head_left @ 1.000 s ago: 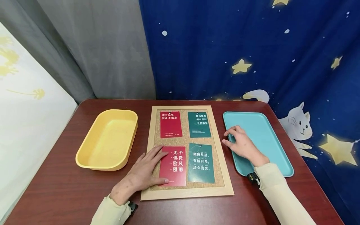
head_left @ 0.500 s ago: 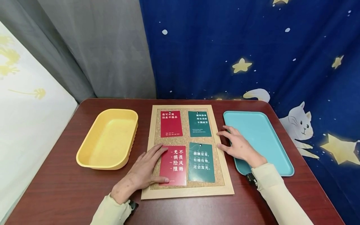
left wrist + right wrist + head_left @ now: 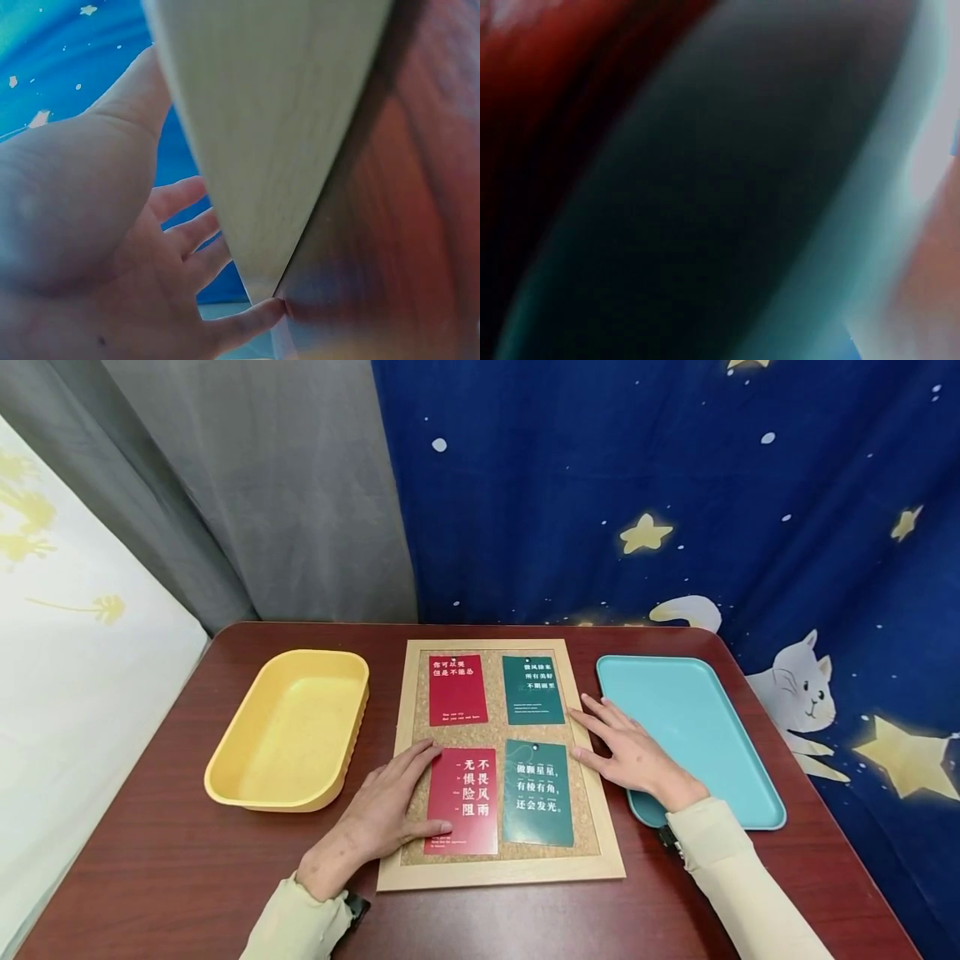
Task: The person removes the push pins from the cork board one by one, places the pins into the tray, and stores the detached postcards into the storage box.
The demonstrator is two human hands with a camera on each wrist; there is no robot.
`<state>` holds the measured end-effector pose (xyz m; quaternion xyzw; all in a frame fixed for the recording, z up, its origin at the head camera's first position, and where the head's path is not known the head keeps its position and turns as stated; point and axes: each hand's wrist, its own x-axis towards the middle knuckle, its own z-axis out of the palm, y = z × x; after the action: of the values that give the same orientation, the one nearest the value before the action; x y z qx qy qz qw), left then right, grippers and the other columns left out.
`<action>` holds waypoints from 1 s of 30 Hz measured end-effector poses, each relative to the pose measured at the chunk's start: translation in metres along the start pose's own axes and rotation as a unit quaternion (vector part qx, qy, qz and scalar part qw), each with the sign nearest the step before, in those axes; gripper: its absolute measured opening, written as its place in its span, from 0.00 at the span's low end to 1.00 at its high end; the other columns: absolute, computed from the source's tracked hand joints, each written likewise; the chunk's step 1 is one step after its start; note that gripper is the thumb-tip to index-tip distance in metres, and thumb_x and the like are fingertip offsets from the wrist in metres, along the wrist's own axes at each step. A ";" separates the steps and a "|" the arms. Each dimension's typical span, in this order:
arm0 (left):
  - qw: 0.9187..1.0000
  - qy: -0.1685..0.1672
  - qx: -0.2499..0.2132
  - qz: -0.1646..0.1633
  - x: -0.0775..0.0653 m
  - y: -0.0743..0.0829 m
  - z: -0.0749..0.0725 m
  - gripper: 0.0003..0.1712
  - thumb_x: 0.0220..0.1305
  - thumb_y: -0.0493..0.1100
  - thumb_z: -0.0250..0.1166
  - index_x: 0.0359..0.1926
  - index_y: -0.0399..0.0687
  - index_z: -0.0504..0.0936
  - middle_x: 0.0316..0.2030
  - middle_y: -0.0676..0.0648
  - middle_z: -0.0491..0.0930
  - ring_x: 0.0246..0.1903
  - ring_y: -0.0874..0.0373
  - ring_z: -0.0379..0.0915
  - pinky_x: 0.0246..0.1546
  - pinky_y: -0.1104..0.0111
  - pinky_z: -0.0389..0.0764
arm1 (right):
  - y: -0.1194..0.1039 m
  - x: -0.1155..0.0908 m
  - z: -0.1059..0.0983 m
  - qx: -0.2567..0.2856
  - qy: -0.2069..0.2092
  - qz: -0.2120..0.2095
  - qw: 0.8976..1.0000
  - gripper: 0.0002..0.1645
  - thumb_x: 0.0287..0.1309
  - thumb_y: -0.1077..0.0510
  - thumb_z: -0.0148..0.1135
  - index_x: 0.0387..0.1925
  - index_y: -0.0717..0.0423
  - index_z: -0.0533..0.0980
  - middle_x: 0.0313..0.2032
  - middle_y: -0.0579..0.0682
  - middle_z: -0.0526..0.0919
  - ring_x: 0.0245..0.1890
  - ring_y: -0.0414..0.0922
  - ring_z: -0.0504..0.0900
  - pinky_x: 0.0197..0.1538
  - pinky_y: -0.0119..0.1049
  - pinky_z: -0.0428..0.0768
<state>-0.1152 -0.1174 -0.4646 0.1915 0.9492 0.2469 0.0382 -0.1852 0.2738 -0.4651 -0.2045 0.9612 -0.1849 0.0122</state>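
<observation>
In the middle of the table lies a cork board (image 3: 459,735) with a pale wooden frame (image 3: 262,112). Two red cards, an upper one (image 3: 456,693) and a lower one (image 3: 468,822), sit on its left half. On the right half are an upper green card (image 3: 531,697) and a lower green card (image 3: 536,822). My left hand (image 3: 375,814) rests over the board's left edge, its thumb on the lower red card and its fingertips by that card's top corner. My right hand (image 3: 637,756) reaches from the right, fingers spread, fingertips at the frame's right side. It holds nothing.
A yellow plastic basin (image 3: 288,735) stands left of the board. To the right lies a turquoise tray (image 3: 705,735), partly under my right hand and wrist. The dark red table (image 3: 165,827) ends against curtains (image 3: 525,493) at the back.
My right hand has moved left from over the tray's edge to the board's right frame, and its fingers have straightened. My left hand has stayed nearly still on the board.
</observation>
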 end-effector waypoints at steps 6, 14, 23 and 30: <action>1.000 -0.004 0.004 -0.002 0.000 0.000 -0.001 0.61 0.51 0.65 0.80 0.80 0.50 0.62 0.81 0.43 0.58 0.78 0.41 0.58 0.72 0.36 0.66 | -0.002 -0.001 -0.001 0.009 -0.023 0.009 1.000 0.39 0.74 0.35 0.57 0.80 0.37 0.61 0.84 0.46 0.53 0.84 0.59 0.48 0.75 0.77 0.54; 1.000 -0.011 0.017 -0.006 0.001 -0.001 -0.003 0.64 0.49 0.65 0.80 0.80 0.49 0.60 0.81 0.42 0.57 0.80 0.42 0.54 0.72 0.36 0.67 | -0.003 -0.002 -0.002 0.011 -0.044 0.016 0.999 0.38 0.75 0.36 0.55 0.80 0.35 0.61 0.84 0.44 0.52 0.85 0.58 0.48 0.76 0.78 0.50; 0.999 -0.022 0.036 -0.028 0.005 0.000 -0.004 0.67 0.48 0.69 0.79 0.81 0.46 0.58 0.82 0.41 0.54 0.80 0.42 0.51 0.72 0.36 0.67 | -0.003 -0.002 -0.001 0.018 -0.049 0.021 0.998 0.38 0.75 0.36 0.54 0.80 0.36 0.61 0.84 0.45 0.52 0.84 0.58 0.48 0.76 0.78 0.48; 0.998 -0.026 0.051 -0.034 0.007 0.001 -0.005 0.69 0.47 0.70 0.79 0.81 0.45 0.57 0.82 0.41 0.54 0.79 0.41 0.52 0.72 0.36 0.67 | -0.004 -0.002 -0.001 0.022 -0.044 0.019 0.999 0.37 0.75 0.36 0.55 0.80 0.36 0.61 0.84 0.46 0.52 0.84 0.59 0.48 0.76 0.78 0.47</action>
<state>-0.1219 -0.1163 -0.4594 0.1675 0.9651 0.1915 0.0617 -0.1815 0.2716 -0.4632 -0.1935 0.9591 -0.1969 0.0629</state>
